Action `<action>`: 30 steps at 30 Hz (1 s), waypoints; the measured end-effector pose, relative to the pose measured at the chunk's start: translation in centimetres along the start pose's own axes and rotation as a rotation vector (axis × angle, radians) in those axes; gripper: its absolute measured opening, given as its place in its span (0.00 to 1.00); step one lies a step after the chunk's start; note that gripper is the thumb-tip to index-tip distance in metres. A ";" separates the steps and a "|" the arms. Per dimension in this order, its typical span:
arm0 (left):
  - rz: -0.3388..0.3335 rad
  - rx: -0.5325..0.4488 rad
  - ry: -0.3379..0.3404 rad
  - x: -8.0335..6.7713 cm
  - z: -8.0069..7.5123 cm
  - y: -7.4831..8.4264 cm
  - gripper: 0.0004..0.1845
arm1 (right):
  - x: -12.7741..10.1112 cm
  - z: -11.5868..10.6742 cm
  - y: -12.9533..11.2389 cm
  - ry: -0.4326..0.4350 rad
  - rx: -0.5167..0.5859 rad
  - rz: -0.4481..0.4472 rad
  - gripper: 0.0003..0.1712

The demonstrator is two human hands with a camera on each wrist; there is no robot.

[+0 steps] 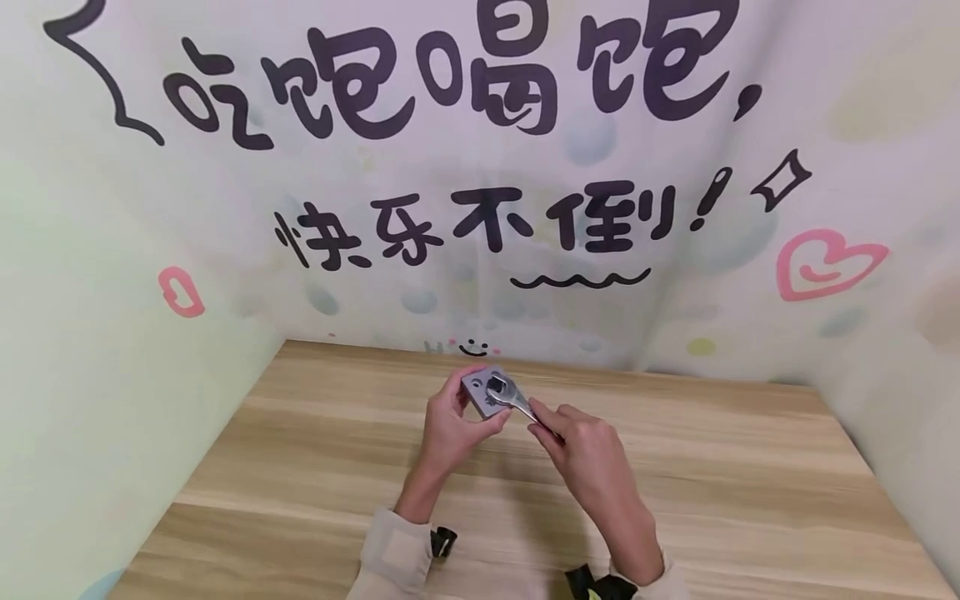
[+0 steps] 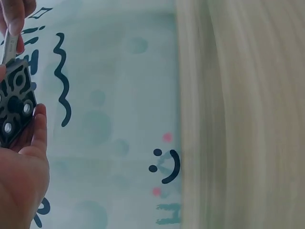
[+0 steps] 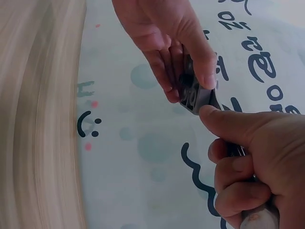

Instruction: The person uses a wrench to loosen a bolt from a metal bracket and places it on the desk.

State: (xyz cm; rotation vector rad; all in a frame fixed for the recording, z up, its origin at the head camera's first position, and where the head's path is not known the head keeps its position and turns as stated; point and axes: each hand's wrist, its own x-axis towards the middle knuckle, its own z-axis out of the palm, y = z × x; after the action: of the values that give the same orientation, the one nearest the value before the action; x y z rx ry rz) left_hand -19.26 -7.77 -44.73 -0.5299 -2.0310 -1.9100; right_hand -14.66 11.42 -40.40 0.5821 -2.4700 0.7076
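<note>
The left hand (image 1: 450,429) rises from its cream sleeve (image 1: 393,554) at about 7 o'clock of the table (image 1: 300,467), wrist bent up, fingers and thumb curled round the edges of a small grey plate (image 1: 487,392), which it holds tilted above the tabletop near the far edge, around 12 o'clock. In the left wrist view the plate (image 2: 15,102) shows dark, with round holes and two bright screws, pinched between thumb and fingertips. At 3 o'clock of the plate a wrench (image 1: 513,402) lies with its head on the plate's face, its handle running down toward 4 o'clock into the right hand (image 1: 588,454). That hand is closed round the handle, thumb stretched along it toward the plate, forearm reaching in from 5 o'clock
</note>
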 end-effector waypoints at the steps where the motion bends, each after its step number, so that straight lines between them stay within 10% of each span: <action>1: -0.003 -0.004 -0.008 0.0 0.0 0.0 0.35 | 0.0 -0.1 0.0 -0.010 -0.003 0.003 0.19; 12: -0.051 -0.029 -0.094 0.0 -0.9 0.8 0.36 | 0.1 -0.5 -0.1 0.015 -0.107 0.020 0.19; 30: -0.052 0.002 -0.131 0.3 -1.8 1.4 0.38 | 0.2 -0.6 0.3 0.011 0.056 0.050 0.18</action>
State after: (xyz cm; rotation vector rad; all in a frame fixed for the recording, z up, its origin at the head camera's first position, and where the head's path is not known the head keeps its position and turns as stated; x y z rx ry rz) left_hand -18.89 -9.53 -43.23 -0.6231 -2.1463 -1.9502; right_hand -14.72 11.96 -39.96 0.5377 -2.4685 0.8000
